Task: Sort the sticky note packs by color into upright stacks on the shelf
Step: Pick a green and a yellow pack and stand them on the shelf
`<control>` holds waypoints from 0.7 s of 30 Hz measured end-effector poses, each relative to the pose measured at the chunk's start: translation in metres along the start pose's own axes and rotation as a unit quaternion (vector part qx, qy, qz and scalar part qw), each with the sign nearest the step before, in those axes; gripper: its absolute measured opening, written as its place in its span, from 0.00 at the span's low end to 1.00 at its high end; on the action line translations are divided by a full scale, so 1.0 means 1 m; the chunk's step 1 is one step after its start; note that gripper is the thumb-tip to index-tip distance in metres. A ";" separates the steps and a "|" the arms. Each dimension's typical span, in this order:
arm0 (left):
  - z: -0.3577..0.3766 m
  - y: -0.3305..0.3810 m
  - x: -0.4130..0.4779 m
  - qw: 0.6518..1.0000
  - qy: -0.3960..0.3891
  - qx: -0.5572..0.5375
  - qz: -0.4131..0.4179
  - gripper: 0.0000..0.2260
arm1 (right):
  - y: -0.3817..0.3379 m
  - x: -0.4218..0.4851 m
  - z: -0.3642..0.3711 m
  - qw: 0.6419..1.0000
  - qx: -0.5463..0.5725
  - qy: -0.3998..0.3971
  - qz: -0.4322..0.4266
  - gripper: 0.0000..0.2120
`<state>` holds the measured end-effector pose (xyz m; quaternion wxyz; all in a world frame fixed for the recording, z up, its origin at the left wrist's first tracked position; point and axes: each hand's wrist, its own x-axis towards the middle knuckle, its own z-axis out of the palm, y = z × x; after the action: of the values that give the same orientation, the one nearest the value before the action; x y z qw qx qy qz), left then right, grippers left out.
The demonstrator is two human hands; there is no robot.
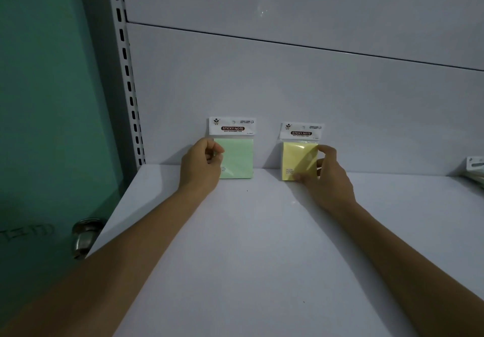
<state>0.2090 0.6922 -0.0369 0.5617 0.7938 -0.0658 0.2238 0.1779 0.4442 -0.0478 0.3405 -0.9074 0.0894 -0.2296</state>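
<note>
A green sticky note pack (238,157) stands upright against the shelf's back panel, its white header card on top. My left hand (201,163) holds its left edge with curled fingers. A yellow sticky note pack (300,158) stands upright to the right, a gap apart from the green one. My right hand (324,171) grips its right side, thumb at the upper corner and fingers at the lower front. Both packs rest on the white shelf (262,245).
More packs (475,169) lie at the far right edge of the shelf, partly cut off. A slotted upright post (128,74) bounds the shelf on the left. Beyond it is a green door with a metal knob (85,237).
</note>
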 end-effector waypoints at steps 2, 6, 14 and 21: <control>0.000 0.000 0.001 1.000 0.008 -0.003 -0.004 0.15 | 0.001 0.000 0.000 1.000 -0.004 0.005 -0.015 0.33; 0.000 0.000 0.002 0.999 0.030 0.008 -0.012 0.15 | 0.002 0.000 0.000 1.000 -0.012 0.015 -0.023 0.33; 0.000 0.003 0.000 1.000 0.017 0.023 -0.001 0.15 | -0.003 0.000 -0.002 1.000 0.002 0.014 -0.003 0.34; -0.010 0.022 -0.015 0.996 0.061 0.049 -0.049 0.07 | -0.013 -0.016 -0.019 1.000 0.008 -0.019 -0.003 0.31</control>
<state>0.1848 0.6910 -0.0221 0.5353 0.8074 0.0184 0.2475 0.1550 0.4483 -0.0326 0.3490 -0.9091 0.0780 -0.2137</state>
